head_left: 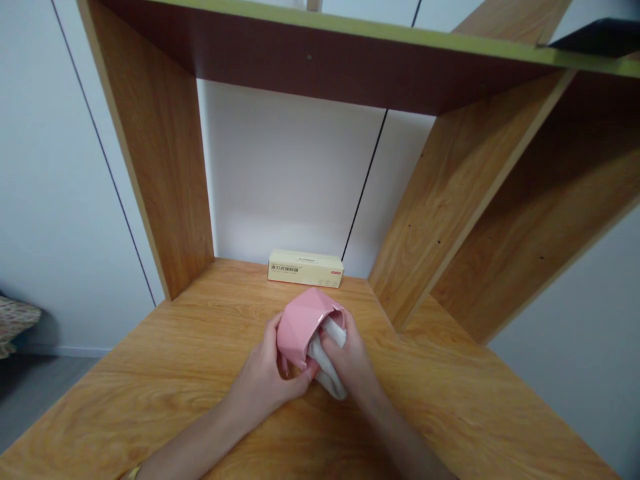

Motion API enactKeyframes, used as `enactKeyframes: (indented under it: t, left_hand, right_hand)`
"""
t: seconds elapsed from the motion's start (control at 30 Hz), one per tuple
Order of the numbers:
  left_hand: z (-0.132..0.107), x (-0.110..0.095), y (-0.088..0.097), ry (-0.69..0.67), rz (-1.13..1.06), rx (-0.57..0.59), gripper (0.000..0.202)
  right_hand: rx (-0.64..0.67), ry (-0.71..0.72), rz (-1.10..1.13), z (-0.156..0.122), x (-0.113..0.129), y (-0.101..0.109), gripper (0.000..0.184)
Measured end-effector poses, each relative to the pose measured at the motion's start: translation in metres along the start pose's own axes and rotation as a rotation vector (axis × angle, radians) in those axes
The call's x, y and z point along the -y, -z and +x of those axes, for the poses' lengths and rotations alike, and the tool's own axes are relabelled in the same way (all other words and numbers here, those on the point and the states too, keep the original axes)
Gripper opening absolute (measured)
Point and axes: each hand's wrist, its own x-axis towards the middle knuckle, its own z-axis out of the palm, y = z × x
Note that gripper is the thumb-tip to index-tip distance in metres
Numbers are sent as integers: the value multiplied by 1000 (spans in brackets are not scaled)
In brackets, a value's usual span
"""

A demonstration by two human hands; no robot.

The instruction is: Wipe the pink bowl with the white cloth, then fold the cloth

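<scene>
A pink faceted bowl-like vessel [303,323] is tipped on its side above the wooden desk, its opening turned toward me and to the right. My left hand [275,367] is closed around its left side and rim, the thumb at the lower edge. My right hand [347,357] grips a whitish cloth [327,373] and reaches into the opening. Part of the cloth is inside the vessel and part hangs below the rim. The fingertips of the right hand are hidden inside.
A cream cling-film box [305,269] with printed lettering lies at the back of the desk [200,360], against the white wall. Wooden upright panels [155,147] stand at left and right [450,200]. A shelf [320,60] spans overhead, with a dark object [600,39] on it.
</scene>
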Motion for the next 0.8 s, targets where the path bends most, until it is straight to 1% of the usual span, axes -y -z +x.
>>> enactKeyframes:
  t: [0.07, 0.13, 0.23, 0.3, 0.33, 0.4, 0.5, 0.57, 0.63, 0.73, 0.8]
  left_hand:
    - [1, -2, 3, -4, 53, -13, 64]
    - [2, -4, 6, -22, 104, -6, 63]
    - [2, -3, 7, -14, 173, 28, 65]
    - [1, -2, 6, 4, 189, 44, 66]
    - [1, -2, 5, 14, 184, 45, 65]
    - [2, -1, 4, 39, 150, 36, 62]
    - [7, 2, 2, 95, 68, 20, 54]
    - [10, 6, 3, 138, 18, 14, 49]
    - [13, 9, 4, 174, -11, -13, 45]
    - [16, 12, 6, 230, -71, -50, 39]
    - [17, 13, 7, 302, -140, -34, 36]
  right_hand:
    - [-24, -9, -131, 1, 1, 4, 52]
    - [-60, 0, -309, 1, 3, 10, 57]
    - [-104, 70, -564, 1, 8, 19, 61]
    - [-137, 140, -652, 1, 11, 23, 61]
    - [-158, 166, -659, 1, 11, 24, 61]
    - [-190, 175, -595, 2, 9, 23, 61]
    - [-205, 105, -398, 4, 2, 18, 58]
    - [-191, 58, -270, 6, -3, 15, 56]
    - [-148, 12, -136, 9, -6, 14, 59]
    - [-86, -56, 54, 16, -8, 17, 63]
    - [-96, -88, 111, 22, -12, 22, 56]
